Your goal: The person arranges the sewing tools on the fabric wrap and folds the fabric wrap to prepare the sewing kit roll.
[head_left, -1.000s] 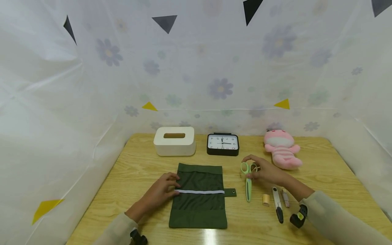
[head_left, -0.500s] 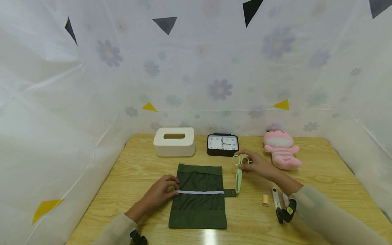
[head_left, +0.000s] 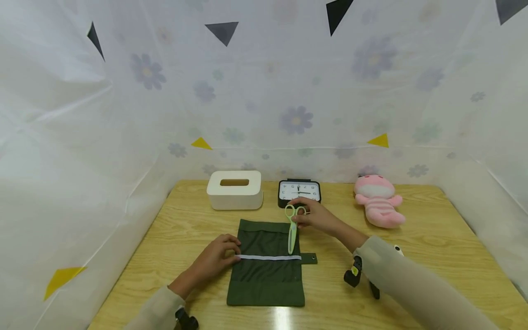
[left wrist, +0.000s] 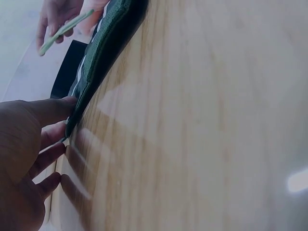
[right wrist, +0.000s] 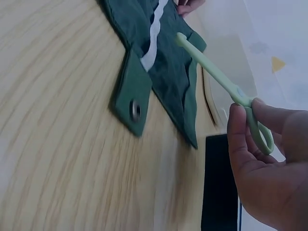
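Note:
A dark green fabric tool roll (head_left: pixel 266 279) with a white elastic strip lies unfolded on the table, its snap tab (head_left: pixel 308 258) pointing right. My left hand (head_left: pixel 216 256) pinches its left edge near the strip; in the left wrist view the thumb (left wrist: pixel 55 109) lies on the cloth with fingers at the rim. Pale green scissors (head_left: pixel 292 238), blades closed and tips down, hang over the roll's upper right part. My right hand (head_left: pixel 317 217) pinches them by the handle loops. In the right wrist view the scissors (right wrist: pixel 211 70) point across toward the elastic strip (right wrist: pixel 154 33).
A white tissue box (head_left: pixel 235 197) and a black-framed clock (head_left: pixel 299 191) stand along the back, the clock just behind my right hand. A pink plush toy (head_left: pixel 377 204) lies at the back right. A black-ended tool (head_left: pixel 374 290) shows partly from under my right sleeve.
My right hand has carried the scissors left, from beside the tab to over the roll. Its forearm now covers the small things on the right. The left hand has stayed at the roll's edge.

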